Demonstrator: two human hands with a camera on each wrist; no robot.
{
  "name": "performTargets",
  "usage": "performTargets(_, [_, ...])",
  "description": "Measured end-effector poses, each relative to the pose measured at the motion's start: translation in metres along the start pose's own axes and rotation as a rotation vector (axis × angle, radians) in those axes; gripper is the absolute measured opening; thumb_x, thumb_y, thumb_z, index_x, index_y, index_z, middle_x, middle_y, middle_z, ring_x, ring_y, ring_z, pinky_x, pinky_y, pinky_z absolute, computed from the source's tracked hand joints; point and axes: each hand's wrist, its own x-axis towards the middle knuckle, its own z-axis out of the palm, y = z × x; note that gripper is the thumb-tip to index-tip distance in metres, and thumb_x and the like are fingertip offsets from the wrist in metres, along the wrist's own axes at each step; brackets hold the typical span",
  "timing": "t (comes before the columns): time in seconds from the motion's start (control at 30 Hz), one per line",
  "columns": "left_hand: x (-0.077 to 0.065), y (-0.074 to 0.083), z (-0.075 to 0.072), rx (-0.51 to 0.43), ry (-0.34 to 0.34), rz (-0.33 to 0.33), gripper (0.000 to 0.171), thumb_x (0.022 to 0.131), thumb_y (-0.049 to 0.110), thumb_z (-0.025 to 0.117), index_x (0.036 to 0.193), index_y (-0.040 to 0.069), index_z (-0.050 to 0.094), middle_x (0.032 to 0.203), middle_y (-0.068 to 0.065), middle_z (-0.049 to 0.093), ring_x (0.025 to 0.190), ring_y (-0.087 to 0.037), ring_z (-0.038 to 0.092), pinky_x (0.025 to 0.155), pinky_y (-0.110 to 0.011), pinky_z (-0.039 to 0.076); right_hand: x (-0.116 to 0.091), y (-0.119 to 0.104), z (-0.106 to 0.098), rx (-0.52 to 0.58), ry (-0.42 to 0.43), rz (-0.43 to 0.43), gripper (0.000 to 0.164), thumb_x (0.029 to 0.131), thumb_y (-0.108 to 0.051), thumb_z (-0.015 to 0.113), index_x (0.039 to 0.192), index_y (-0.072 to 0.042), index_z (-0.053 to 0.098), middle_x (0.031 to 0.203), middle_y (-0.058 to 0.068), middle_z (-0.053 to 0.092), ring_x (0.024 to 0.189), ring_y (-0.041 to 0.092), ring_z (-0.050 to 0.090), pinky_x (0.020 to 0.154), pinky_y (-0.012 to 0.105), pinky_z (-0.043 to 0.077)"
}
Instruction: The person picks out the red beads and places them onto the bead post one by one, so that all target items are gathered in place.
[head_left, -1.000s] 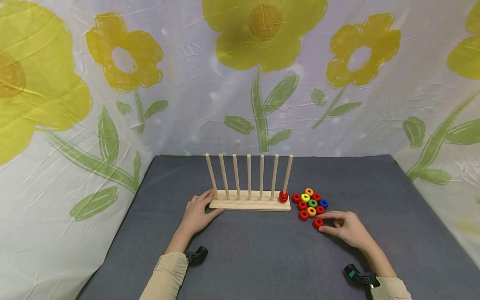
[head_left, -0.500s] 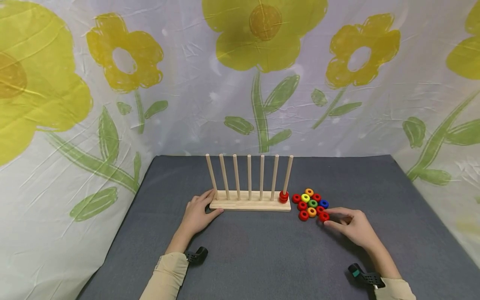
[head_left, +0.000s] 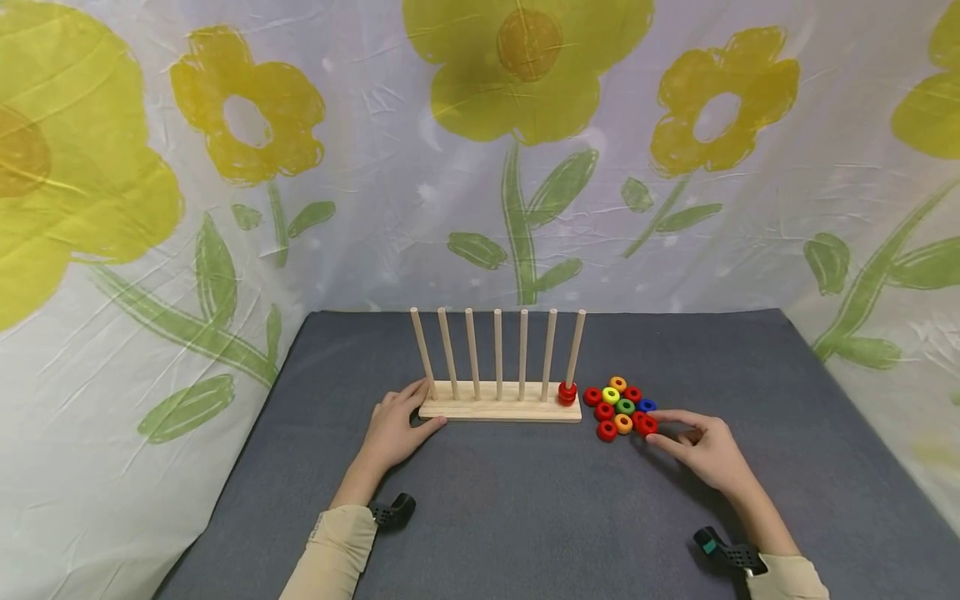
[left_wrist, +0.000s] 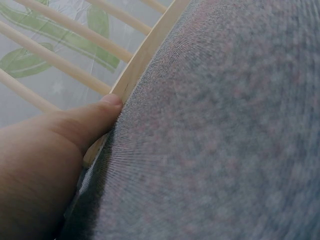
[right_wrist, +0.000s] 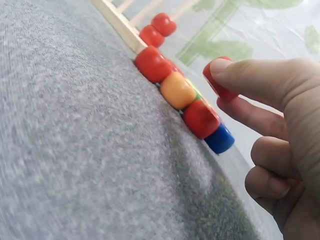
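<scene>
A wooden peg rack (head_left: pixel 498 410) with several upright pegs stands on the table. Two red beads (head_left: pixel 567 393) are stacked low on its rightmost peg. My left hand (head_left: pixel 393 428) grips the rack's left end, its thumb (left_wrist: pixel 102 112) along the front edge in the left wrist view. To the right, my right hand (head_left: pixel 708 454) pinches a red bead (right_wrist: pixel 224 91) between thumb and fingers. That bead is raised off the cloth, above the near right side of a cluster of loose beads. In the cluster lie a yellow bead (head_left: pixel 611 396), a green bead (head_left: pixel 625 407) and a blue bead (head_left: pixel 647 406).
Also in the cluster are two orange beads, one at the back (head_left: pixel 617 383) and one at the front (head_left: pixel 623 424), and several red ones. A dark grey cloth (head_left: pixel 510 517) covers the table. Behind hangs a curtain (head_left: pixel 375 208) printed with yellow flowers.
My right hand has lifted the red bead from in front of the cluster, carrying it slightly away and to the right, over the cluster's near edge. The left hand has stayed on the rack.
</scene>
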Motion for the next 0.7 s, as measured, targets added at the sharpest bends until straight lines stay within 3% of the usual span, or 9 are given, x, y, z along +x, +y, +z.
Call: performTargets(0.7, [0.001, -0.001, 0.001, 0.002, -0.009, -0.006, 0.083, 0.093, 0.054, 0.07, 0.156, 0.007, 0.042, 0.156, -0.015, 0.042, 0.124, -0.039, 0.046, 0.096, -0.057, 0.036, 0.012, -0.011, -0.002, -0.03, 0.029, -0.038, 0.031, 0.088, -0.024, 0.084, 0.116, -0.016, 0.076, 0.049, -0.011, 0.03, 0.043, 0.005, 0.021, 0.037, 0.029, 0.023])
